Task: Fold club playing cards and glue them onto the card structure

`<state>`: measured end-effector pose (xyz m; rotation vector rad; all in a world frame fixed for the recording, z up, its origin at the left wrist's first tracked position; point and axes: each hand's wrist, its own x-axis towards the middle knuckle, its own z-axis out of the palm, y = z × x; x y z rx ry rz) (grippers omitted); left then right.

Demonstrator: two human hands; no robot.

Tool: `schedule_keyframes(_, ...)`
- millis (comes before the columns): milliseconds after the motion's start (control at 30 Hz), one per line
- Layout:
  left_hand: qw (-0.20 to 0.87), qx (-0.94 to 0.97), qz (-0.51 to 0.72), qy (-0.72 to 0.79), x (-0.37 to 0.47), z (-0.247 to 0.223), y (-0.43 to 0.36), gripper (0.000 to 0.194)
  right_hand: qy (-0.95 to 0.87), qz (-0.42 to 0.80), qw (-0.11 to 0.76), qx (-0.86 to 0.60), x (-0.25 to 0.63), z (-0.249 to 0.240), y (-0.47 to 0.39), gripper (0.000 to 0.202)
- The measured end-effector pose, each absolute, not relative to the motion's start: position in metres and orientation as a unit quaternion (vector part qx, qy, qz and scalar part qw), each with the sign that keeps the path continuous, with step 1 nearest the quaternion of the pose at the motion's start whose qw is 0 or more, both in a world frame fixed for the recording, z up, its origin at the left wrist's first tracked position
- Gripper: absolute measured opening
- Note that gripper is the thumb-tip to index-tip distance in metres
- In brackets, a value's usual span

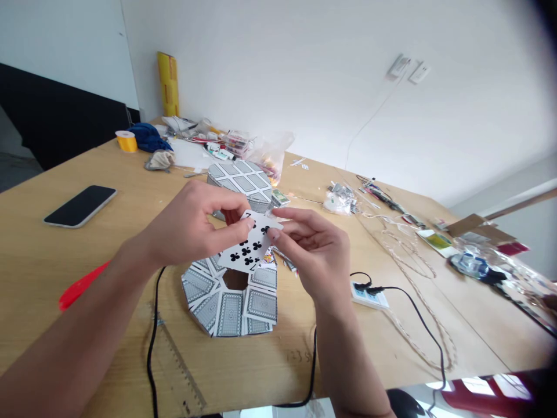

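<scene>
Between both hands, a playing card (246, 248), the seven of clubs, is held face toward me. My left hand (202, 223) pinches its upper left edge between thumb and fingers. The thumb and fingers of my right hand (315, 247) grip its upper right corner. Just below the card lies a ring of playing cards (229, 313), mostly back side up and overlapping, with a hole in the middle. Its far part is hidden by the held card and my hands. Behind the hands stands a rounded piece covered in card backs (241, 179), partly hidden.
A phone (80, 206) lies at left, near a red-handled tool (80, 287) partly under my left forearm. A clear ruler (180, 360) and black cable lie in front. At right are a power strip (369, 295) and looped cord. Clutter and a plastic bag (272, 151) stand along the wall.
</scene>
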<state>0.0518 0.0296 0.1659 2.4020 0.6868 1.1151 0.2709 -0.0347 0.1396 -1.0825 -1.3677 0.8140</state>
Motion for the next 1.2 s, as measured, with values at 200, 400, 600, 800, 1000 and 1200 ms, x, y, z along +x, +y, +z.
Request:
schedule_keyframes(200, 0.22, 0.865, 0.383, 0.239, 0.053, 0.162, 0.029, 0.025, -0.579, 0.345, 0.584, -0.451, 0.263, 0.139, -0.033, 0.029)
schedule_keyframes(400, 0.222, 0.868, 0.377, 0.233, 0.051, 0.163, 0.031, 0.022, -0.572, 0.369, 0.578, -0.449, 0.265, 0.142, -0.035, 0.027)
schedule_keyframes(600, 0.207, 0.86, 0.398, 0.244, 0.049, 0.164, 0.031, 0.023, -0.561, 0.386, 0.58, -0.447, 0.274, 0.142, -0.036, 0.028)
schedule_keyframes(800, 0.22, 0.862, 0.383, 0.248, 0.048, 0.163, 0.033, 0.022, -0.556, 0.409, 0.577, -0.436, 0.273, 0.143, -0.036, 0.03)
schedule_keyframes(1000, 0.227, 0.873, 0.348, 0.254, 0.052, 0.159, 0.032, 0.023, -0.577, 0.403, 0.573, -0.42, 0.266, 0.14, -0.035, 0.03)
schedule_keyframes(1200, 0.229, 0.883, 0.33, 0.245, 0.051, 0.161, 0.032, 0.022, -0.574, 0.409, 0.569, -0.422, 0.268, 0.141, -0.035, 0.034)
